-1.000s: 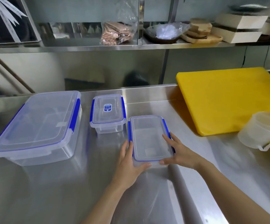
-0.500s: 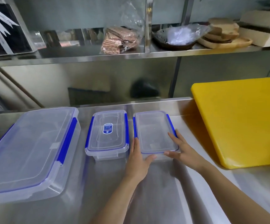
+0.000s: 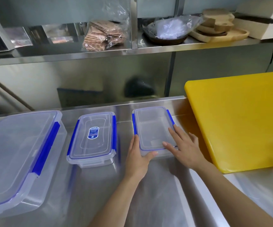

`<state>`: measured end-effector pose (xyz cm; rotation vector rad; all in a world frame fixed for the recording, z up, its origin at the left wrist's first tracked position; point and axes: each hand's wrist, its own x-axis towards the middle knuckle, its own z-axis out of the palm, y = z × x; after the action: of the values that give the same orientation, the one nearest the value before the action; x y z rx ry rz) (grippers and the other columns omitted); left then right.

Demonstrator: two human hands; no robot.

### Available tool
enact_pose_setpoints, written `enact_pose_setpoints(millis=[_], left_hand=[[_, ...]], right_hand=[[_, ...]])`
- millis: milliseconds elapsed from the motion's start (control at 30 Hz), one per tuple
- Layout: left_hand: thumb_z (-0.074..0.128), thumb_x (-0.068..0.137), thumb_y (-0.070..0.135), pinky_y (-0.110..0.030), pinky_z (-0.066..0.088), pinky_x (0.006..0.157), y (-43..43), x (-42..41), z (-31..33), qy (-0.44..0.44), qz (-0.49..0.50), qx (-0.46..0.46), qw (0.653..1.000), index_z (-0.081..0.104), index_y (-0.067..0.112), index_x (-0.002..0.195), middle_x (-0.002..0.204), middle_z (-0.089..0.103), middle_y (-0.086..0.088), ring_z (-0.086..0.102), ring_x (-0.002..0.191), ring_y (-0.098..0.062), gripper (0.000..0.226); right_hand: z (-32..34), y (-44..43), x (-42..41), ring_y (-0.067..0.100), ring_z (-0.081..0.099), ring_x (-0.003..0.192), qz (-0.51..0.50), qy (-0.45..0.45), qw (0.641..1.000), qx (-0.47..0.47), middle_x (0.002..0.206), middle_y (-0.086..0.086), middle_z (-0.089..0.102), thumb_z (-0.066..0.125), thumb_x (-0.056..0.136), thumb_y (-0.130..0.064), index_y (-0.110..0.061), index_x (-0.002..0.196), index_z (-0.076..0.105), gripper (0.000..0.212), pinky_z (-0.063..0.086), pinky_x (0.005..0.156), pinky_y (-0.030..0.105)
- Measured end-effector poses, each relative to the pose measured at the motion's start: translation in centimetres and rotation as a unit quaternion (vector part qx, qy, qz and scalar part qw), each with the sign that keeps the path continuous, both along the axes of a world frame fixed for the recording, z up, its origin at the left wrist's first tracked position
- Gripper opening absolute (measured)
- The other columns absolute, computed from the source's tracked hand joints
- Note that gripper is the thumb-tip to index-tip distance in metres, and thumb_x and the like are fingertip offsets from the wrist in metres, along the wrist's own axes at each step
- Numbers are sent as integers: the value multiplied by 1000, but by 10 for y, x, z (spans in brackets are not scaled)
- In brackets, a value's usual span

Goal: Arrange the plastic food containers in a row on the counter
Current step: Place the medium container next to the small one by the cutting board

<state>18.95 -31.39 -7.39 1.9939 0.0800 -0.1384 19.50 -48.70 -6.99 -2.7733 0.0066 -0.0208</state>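
Observation:
Three clear plastic containers with blue clips stand on the steel counter [image 3: 157,194]. A large container [image 3: 18,153] fills the left side. A medium container [image 3: 92,138] with a blue label on its lid stands in the middle. To its right lies a small flat container [image 3: 152,126], close to the back wall. My left hand [image 3: 138,158] grips its near left corner. My right hand [image 3: 184,147] lies over its near right edge, fingers spread on the lid.
A thick yellow cutting board [image 3: 237,117] lies just right of the small container. A steel shelf [image 3: 132,51] above holds a bag of brown paper items [image 3: 103,35], a dark bowl with plastic [image 3: 167,31] and wooden boards [image 3: 219,28].
Both hands have slid the small flat container away from me, from the counter's middle to a spot level with the labelled container. The view has shifted closer and to the left.

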Motion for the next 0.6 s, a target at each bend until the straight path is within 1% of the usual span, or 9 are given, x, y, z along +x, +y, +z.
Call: enact_pose_setpoints(millis=[133, 167, 233, 300, 333, 400, 433, 500, 600], left_hand=[[75, 76, 33, -34, 33, 114, -26, 0, 0, -2, -17, 8, 1000, 19, 23, 150, 158, 20, 8, 27, 142, -12, 93], [74, 77, 33, -35, 32, 115, -33, 0, 1, -4, -22, 9, 1000, 18, 22, 150, 159, 17, 7, 26, 143, -12, 93], [73, 79, 32, -30, 27, 115, -47, -1, 2, -6, -30, 6, 1000, 16, 21, 151, 160, 13, 9, 22, 144, -11, 92], [73, 79, 30, -27, 25, 113, -58, 1, 1, -6, -37, 0, 999, 16, 20, 151, 160, 12, 9, 22, 144, -11, 92], [73, 79, 30, -28, 26, 115, -62, 2, 1, -7, -41, -4, 999, 16, 19, 151, 160, 13, 8, 23, 144, -11, 92], [74, 78, 31, -34, 30, 115, -71, 2, -1, -12, -44, -3, 999, 17, 20, 150, 159, 17, 6, 27, 142, -13, 93], [74, 77, 32, -36, 32, 115, -74, 2, -3, -8, -43, -2, 999, 17, 20, 150, 159, 19, 5, 29, 142, -14, 93], [73, 78, 33, -36, 30, 116, -75, 4, -6, -7, -43, -5, 999, 16, 21, 150, 159, 17, 6, 27, 142, -14, 93], [69, 81, 37, -29, 23, 117, -75, 1, -3, -7, -62, 10, 998, 9, 21, 151, 161, 6, 8, 17, 146, -11, 94]], right_hand=[[1, -25, -4, 8, 5, 145, -26, -6, 999, -20, 158, -7, 12, -2, 66, -76, -32, 146, 17, 93, -5, 114, 40], [1, -31, -5, 7, 5, 144, -32, -8, 999, -17, 158, -8, 12, 0, 67, -75, -32, 145, 18, 92, -5, 113, 39], [4, -42, -8, 7, 9, 144, -46, -11, 999, -8, 157, -7, 16, 4, 70, -73, -31, 144, 22, 87, -4, 111, 37], [8, -50, -12, 9, 16, 143, -58, -13, 998, -1, 157, -6, 18, 18, 82, -68, -30, 144, 26, 73, 0, 112, 37], [9, -54, -14, 11, 21, 141, -64, -13, 998, 8, 157, -6, 18, 26, 88, -62, -30, 144, 27, 64, 5, 112, 36], [12, -58, -16, 16, 29, 136, -77, -7, 997, 30, 157, -7, 17, 35, 92, -51, -30, 143, 27, 56, 13, 111, 32], [12, -60, -16, 17, 29, 136, -81, -7, 996, 33, 157, -7, 17, 36, 92, -50, -30, 143, 28, 55, 14, 112, 32], [9, -60, -15, 14, 21, 141, -77, -22, 997, 23, 157, -6, 19, 32, 91, -55, -30, 143, 28, 58, 11, 114, 33], [6, -62, -17, 11, 12, 144, -78, -18, 997, 20, 156, -3, 21, 20, 81, -62, -28, 143, 30, 71, 11, 114, 35]])
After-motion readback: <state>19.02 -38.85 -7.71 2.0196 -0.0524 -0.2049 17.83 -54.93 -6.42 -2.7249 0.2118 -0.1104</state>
